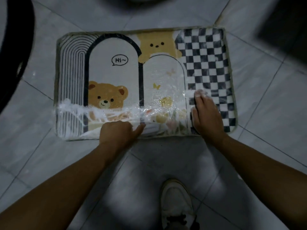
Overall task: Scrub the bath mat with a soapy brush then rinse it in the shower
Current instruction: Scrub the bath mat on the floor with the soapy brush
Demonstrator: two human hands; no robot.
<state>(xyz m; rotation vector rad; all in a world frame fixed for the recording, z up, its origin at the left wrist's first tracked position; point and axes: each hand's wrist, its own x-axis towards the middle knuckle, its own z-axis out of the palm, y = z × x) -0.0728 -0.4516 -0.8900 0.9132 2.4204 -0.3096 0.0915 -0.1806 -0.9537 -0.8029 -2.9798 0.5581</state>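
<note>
Right grip (206, 112) clasps the brush (192, 113) on the mat (114, 72), at its checkered end. Left grip (118, 132), curled, seems to pinch its near edge. With suds (71, 105), hard strokes may slide it across the wet floor (149, 163).

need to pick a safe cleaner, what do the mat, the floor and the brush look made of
Bath mat: seems soft short-pile fabric, printed, by its fuzzy edge and matte face. Floor: glazed tile, likely ceramic, by its grout lines and sheen. Brush: dark body, mostly hidden under the right hand; cannot tell.
</note>
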